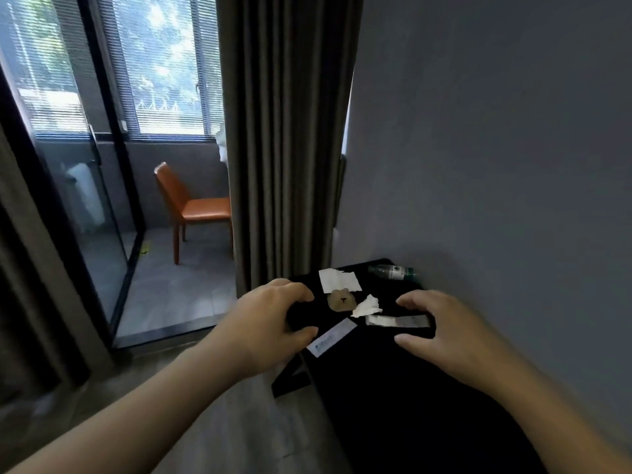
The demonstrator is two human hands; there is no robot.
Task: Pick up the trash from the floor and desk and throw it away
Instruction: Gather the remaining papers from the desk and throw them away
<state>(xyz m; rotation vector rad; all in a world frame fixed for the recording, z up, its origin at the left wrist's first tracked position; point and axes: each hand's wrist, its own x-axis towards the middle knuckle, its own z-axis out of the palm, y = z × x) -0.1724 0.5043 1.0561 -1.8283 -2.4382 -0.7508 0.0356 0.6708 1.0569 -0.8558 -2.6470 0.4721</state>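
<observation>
The black desk [393, 388] by the grey wall is carrying its trash: torn paper [338, 280], a bottle [393, 271], a tissue [367, 306], a wrapper strip [398, 320] and a slip [331, 336], so the clearing is seemingly only beginning. The right hand [441, 333] is hovering beside the strip, thumb and fingers wide. The left hand [273, 323] is curling its fingers near the slip; I cannot tell if it is holding anything.

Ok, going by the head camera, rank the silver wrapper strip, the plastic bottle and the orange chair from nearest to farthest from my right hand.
1. Silver wrapper strip: on the desk, between the thumb and fingers of the right hand.
2. Plastic bottle: lying at the desk's far end, by the wall.
3. Orange chair: far left, beyond the curtain.
</observation>
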